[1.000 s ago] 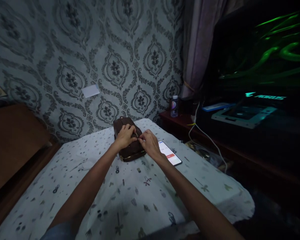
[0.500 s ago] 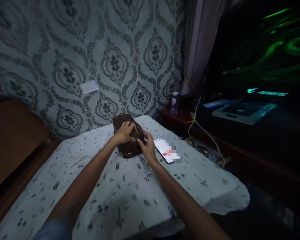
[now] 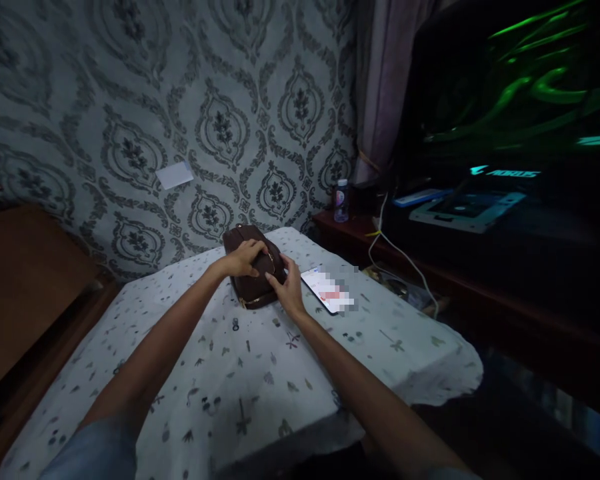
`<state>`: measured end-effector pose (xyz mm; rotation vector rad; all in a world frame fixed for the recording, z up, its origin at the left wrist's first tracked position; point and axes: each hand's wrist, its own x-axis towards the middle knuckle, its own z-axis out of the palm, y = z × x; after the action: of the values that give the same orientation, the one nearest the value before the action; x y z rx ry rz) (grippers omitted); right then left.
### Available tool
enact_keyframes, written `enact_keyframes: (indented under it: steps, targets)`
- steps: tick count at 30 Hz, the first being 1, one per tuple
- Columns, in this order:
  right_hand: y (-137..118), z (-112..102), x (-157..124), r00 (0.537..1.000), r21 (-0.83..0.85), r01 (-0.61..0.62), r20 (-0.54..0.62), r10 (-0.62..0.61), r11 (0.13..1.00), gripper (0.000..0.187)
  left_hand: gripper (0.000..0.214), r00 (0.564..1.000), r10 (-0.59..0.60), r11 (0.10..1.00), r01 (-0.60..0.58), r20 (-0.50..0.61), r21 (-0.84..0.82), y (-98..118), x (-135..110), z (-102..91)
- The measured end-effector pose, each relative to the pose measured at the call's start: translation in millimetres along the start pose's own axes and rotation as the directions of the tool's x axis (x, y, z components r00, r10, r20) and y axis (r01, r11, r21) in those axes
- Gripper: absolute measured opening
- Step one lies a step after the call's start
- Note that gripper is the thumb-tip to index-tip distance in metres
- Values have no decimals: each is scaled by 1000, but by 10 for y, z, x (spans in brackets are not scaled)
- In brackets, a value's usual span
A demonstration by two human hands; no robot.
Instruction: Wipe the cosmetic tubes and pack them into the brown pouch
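Observation:
A brown zip bag (image 3: 247,288) with gold-coloured zippers lies on the patterned white cover, in the middle of the view. Across its top reaches my left hand (image 3: 246,259), its fingers curled near a gold zipper (image 3: 271,259); whether they pinch the pull is too small to tell. My right hand (image 3: 289,288) grips the bag's right side, thumb on top and fingers along the far edge. Just right of that hand, a phone (image 3: 325,288) with a lit, partly pixelated screen lies flat on the cover.
At the right, a dark red desk (image 3: 325,217) carries a plastic bottle (image 3: 341,201) and a white cable (image 3: 405,257). A large screen (image 3: 480,87) glows green behind. Patterned wallpaper stands beyond the bag, and a brown panel (image 3: 35,287) is at the left.
The camera view has turned slightly right, so the desk and screen sit further left. Both hands stay on the bag with little visible change in their hold.

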<state>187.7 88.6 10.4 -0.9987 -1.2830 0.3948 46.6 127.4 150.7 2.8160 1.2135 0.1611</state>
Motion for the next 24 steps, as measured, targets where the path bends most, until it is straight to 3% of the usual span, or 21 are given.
enact_keyframes:
  steps: [3, 11, 17, 24]
  targets:
    - [2, -2, 10, 1000, -8, 10, 3, -10, 1000, 56, 58, 999, 24, 999, -24, 36, -22, -40, 0, -46]
    - [-24, 89, -45, 999, -66, 29, -14, -30, 997, 70, 60, 997, 47, 999, -47, -61, 6, 12, -95, 34]
    - [8, 108, -39, 996, -115, 70, -38, -75, 991, 65, 59, 983, 167, 976, -154, 78, -151, -127, -49, -185]
    - [31, 100, -28, 997, -65, 66, -42, -68, 996, 66, 59, 993, 105, 991, -100, 60, -90, -91, -42, -181]
